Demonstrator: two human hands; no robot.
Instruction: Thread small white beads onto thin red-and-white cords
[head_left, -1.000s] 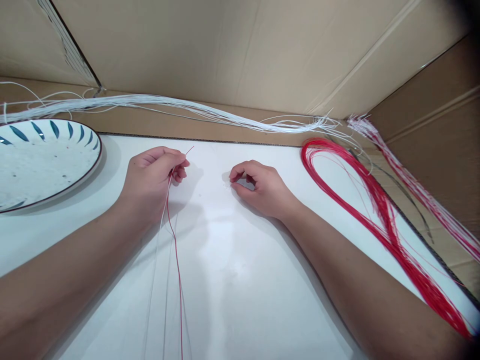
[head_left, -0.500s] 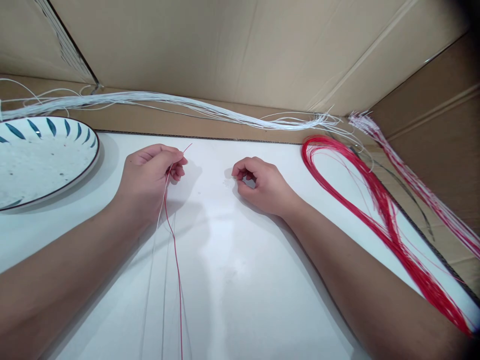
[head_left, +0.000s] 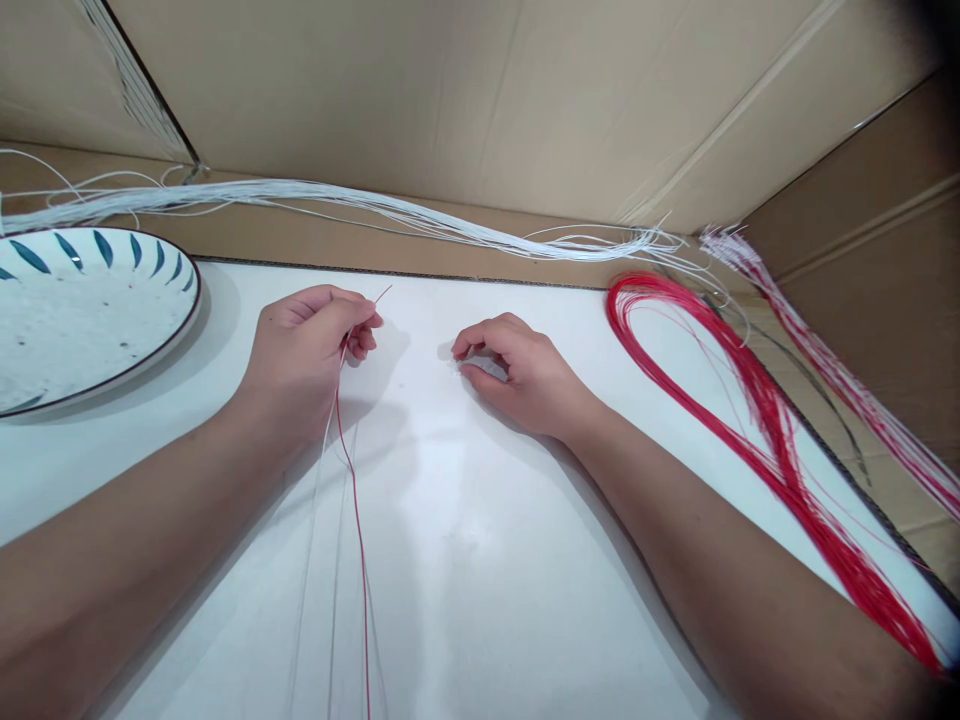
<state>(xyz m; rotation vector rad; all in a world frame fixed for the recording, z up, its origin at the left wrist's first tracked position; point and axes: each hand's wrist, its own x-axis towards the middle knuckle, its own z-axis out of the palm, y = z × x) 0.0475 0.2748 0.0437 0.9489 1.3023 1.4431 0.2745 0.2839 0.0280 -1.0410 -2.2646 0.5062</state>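
Note:
My left hand [head_left: 304, 345] pinches a red cord [head_left: 359, 520] and a thin white cord [head_left: 328, 435] between thumb and forefinger. A short red end pokes out past the fingertips, while both strands hang down toward the front of the white board [head_left: 465, 580]. Across from it, my right hand [head_left: 521, 372] rests low over the board with curled fingers. A gap shows between its thumb and forefinger, and no cord is visible there; the other fingers are partly hidden.
A speckled plate [head_left: 82, 320] with blue leaf marks sits at left. White cords [head_left: 360, 205] stretch along the cardboard wall [head_left: 420, 90]. To the right lie a looped bundle of red cords [head_left: 776, 450] and a red-and-white bundle [head_left: 832, 365].
The thumb and forefinger of my right hand have parted, and their tips have moved slightly left. My left hand keeps its pinch on both cords, shifted a little right in view.

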